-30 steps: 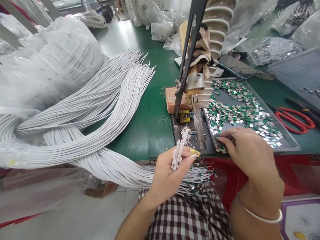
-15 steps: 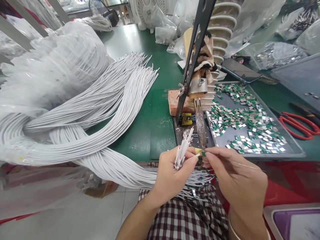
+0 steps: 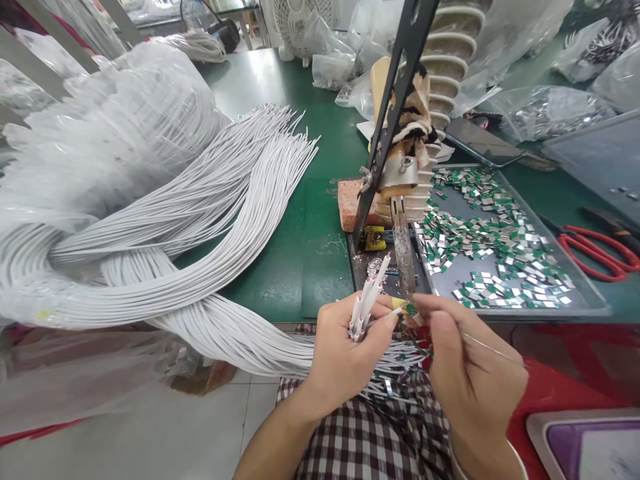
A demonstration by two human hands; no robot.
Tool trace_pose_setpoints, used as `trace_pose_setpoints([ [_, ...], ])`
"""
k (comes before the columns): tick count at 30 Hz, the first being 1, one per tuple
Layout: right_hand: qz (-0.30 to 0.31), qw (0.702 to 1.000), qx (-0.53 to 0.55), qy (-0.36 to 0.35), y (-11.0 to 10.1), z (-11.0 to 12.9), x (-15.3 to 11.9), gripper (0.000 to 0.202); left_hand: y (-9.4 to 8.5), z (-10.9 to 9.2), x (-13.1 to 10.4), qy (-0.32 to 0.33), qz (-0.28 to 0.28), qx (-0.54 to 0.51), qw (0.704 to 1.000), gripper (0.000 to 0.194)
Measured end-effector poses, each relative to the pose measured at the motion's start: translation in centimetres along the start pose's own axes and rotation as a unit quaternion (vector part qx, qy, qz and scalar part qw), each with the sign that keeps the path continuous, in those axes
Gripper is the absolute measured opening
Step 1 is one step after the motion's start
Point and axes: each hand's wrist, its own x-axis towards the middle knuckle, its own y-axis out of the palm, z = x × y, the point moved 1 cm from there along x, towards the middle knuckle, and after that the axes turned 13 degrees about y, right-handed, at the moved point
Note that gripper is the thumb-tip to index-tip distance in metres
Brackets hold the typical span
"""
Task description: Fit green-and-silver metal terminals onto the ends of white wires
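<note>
A bunch of short-cut white cables (image 3: 369,300) stands in my left hand (image 3: 343,353), which is closed around it. Between the thumb and forefinger of that hand, one cable end points right, with a small green circuit board (image 3: 411,310) at its tip. That board is just below the soldering iron tip (image 3: 404,260); whether they touch is unclear. Beside the board is my right hand (image 3: 475,367), fingers bent and slightly blurred, the thumb drawn back from the board. A thin solder wire (image 3: 493,348) runs across its fingers. More white cables with boards lie over the lap below.
Thick bundles of white cable (image 3: 240,247) cover the left of the green table (image 3: 280,267). A tray (image 3: 595,308) of small circuit boards stands right of the iron's black stand (image 3: 387,127). Red-handled scissors (image 3: 595,257), a brick (image 3: 353,203) and a ribbed hose (image 3: 447,60) are nearby.
My right hand's thumb has come off the circuit board and the hand has shifted slightly right and down. The board now shows at the cable's end. My left hand stays nearly still.
</note>
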Motion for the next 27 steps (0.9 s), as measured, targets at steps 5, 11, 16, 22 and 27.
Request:
trace_pose_setpoints([
  [5,-0.051,0.997,-0.014,-0.049,-0.6,-0.1,-0.4,0.026,-0.1,-0.3,0.1,-0.008,-0.006,-0.019,1.0,0.016],
  [11,-0.043,0.993,-0.024,-0.109,-1.0,0.5,-0.3,0.052,-0.2,-0.5,0.4,-0.02,-0.011,-0.034,0.999,0.015],
  [16,-0.047,0.992,-0.014,-0.115,-0.8,0.7,-0.2,0.066,-0.2,-0.7,0.4,-0.014,-0.012,-0.047,0.999,0.014],
  [22,-0.019,0.995,0.024,-0.094,-1.2,0.9,-0.3,0.057,-0.2,-0.6,0.2,-0.017,-0.009,-0.067,0.998,0.016],
  [27,0.02,0.997,0.029,-0.063,-1.2,0.9,0.8,0.021,-0.4,-0.2,0.0,-0.011,0.009,-0.034,0.999,0.014],
])
